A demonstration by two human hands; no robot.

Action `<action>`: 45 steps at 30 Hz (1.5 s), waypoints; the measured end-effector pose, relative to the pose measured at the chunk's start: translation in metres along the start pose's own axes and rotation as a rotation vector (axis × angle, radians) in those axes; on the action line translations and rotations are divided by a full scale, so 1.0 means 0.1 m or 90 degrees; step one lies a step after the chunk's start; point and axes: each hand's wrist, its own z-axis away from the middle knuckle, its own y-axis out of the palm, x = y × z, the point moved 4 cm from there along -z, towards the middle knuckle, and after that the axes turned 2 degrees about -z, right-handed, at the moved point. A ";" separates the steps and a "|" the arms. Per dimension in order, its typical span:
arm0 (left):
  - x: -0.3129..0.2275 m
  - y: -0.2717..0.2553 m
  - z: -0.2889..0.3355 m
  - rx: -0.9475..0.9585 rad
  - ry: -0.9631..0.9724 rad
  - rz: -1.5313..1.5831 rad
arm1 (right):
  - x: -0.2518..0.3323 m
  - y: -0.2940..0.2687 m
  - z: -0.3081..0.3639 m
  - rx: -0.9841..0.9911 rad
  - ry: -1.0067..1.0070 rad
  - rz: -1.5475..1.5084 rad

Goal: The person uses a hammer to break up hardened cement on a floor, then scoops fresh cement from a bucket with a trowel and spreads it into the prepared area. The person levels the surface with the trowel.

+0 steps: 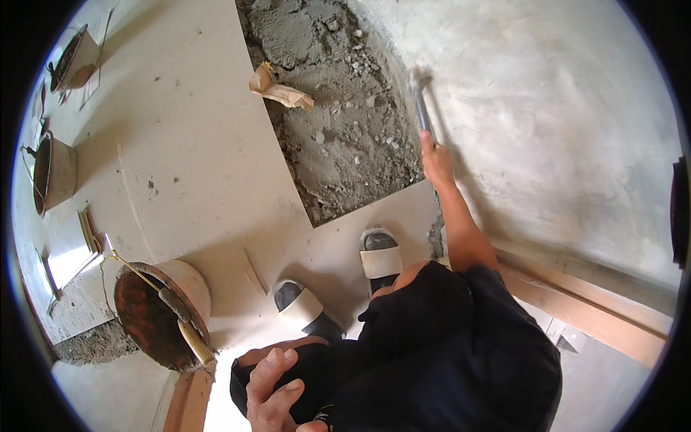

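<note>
My right hand [437, 164] is wrapped round the handle of a hammer [422, 108] with a dark grey shaft. Its pale, slightly blurred head is close to the grey wall [547, 122], above the edge of a bed of rough grey mortar [345, 137]; whether it touches the wall I cannot tell. My left hand [272, 392] hangs in front of my dark shorts, fingers apart and with nothing in them. A crumpled brown paper piece [282, 91] lies across the border between the mortar and the pale tiles [194, 137].
At my left stands a mortar-stained bucket [191, 288] with a wooden-handled tool [193, 338] across its rim. Two more buckets, a middle one [63, 173] and a farther one [83, 61], stand along the far left. Wooden door framing [583, 309] runs along the lower right.
</note>
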 end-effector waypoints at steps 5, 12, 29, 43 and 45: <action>0.02 0.06 -0.02 0.045 0.046 -0.017 | 0.10 -0.16 0.08 -0.167 -0.204 -0.107; 0.04 0.00 0.06 0.008 0.071 -0.011 | -0.70 0.27 0.32 0.002 0.075 0.078; 0.12 0.00 0.10 -0.022 0.100 -0.022 | -1.37 0.45 0.56 0.026 -0.023 0.174; 0.15 0.00 -0.20 0.056 0.005 -0.034 | -0.61 0.78 0.95 0.166 -0.140 -0.014; 0.14 0.00 -0.31 0.050 -0.030 -0.014 | -0.42 0.78 0.94 0.159 -0.180 -0.042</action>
